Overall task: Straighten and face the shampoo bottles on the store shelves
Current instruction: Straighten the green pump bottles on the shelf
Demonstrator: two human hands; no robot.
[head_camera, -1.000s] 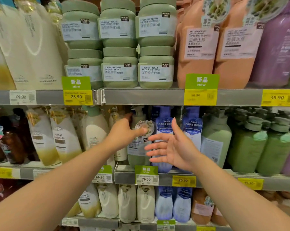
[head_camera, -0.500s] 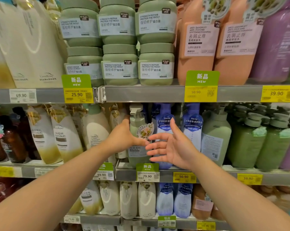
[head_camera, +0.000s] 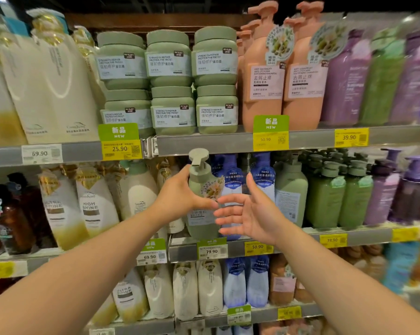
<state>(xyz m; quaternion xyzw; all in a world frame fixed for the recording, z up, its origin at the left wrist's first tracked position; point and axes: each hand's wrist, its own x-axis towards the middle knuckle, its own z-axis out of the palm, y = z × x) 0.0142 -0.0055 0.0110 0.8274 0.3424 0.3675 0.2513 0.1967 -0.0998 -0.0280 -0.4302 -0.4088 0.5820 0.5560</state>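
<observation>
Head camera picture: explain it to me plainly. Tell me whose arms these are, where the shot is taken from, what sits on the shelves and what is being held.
There is no machine here. A person wears a camera on the head, so the single view looks forward and down along both bare arms at store shelves. The left hand grips a pale green pump bottle on the middle shelf. The right hand is open beside it, fingers spread, holding nothing. Next to the bottle stand blue pump bottles and more green ones. The shelf above carries stacked green jars and peach pump bottles. Yellow price tags line the shelf edges.
</observation>
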